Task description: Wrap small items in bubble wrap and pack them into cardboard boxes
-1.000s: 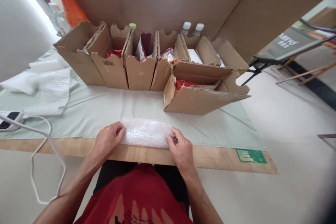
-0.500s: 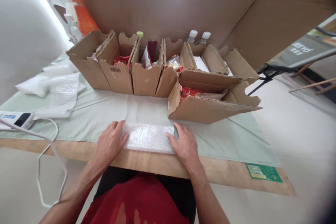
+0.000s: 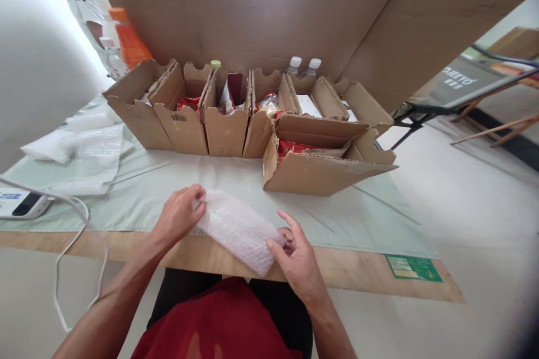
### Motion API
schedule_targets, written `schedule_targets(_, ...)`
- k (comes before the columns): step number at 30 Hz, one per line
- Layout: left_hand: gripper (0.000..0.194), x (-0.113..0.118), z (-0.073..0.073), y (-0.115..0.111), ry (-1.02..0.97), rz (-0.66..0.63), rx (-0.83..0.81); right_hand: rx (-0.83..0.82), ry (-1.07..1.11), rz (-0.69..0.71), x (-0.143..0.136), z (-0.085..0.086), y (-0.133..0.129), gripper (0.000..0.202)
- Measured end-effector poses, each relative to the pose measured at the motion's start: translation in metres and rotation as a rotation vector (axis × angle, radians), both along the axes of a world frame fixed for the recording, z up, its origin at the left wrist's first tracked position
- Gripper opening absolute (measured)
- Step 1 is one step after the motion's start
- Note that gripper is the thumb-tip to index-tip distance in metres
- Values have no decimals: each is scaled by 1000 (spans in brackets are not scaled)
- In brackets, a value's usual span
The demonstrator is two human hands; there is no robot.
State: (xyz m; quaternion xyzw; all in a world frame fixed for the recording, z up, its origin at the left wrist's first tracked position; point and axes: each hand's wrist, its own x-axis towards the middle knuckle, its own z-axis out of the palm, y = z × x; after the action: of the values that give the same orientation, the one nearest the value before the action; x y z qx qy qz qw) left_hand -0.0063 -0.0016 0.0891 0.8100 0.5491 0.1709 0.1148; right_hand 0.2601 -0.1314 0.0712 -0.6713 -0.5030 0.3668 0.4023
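A flat sleeve of clear bubble wrap [image 3: 236,227] spans the gap between my hands, tilted so its right end dips toward me past the cloth's edge. My left hand [image 3: 180,214] pinches its upper left corner between thumb and fingers. At the other end, my right hand [image 3: 297,249] grips the edge between thumb and curled fingers, with the index finger stretched out. Whether anything lies inside the wrap, I cannot tell. Just beyond it, a cardboard bin [image 3: 324,171] lies crosswise with red packets [image 3: 295,148] in it.
Several upright cardboard bins [image 3: 225,132] stand in a row behind, holding packets. More bubble wrap [image 3: 99,151] lies at left, near a white power bank [image 3: 25,205] with a looping cable [image 3: 59,258]. An orange bottle [image 3: 130,39] stands back left. The wooden table edge [image 3: 349,272] runs before me.
The bubble wrap has gone from lying straight along the table edge to slanting, its right end lower and nearer me. Both hands have closed on its ends. The view has shifted slightly.
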Motion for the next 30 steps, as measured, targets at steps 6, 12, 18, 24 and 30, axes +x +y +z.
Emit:
schedule_targets(6, 49, 54, 1, 55, -64, -74, 141, -140, -67, 74, -30, -5, -4, 58)
schedule_targets(12, 38, 35, -25, -33, -151, -224, 244, -180, -64, 76, -27, -7, 5, 43)
schedule_targets(18, 53, 22, -35, -111, -173, -399, 197, -204, 190, -2, -29, -12, 3, 64)
schedule_targets(24, 48, 44, -53, -100, -224, -336, 271, -279, 435, 8, -39, -9, -5, 62)
schedule_targets(30, 46, 39, -47, -91, -372, -340, 231, 176, -327, 197, -4, -5, -19, 73)
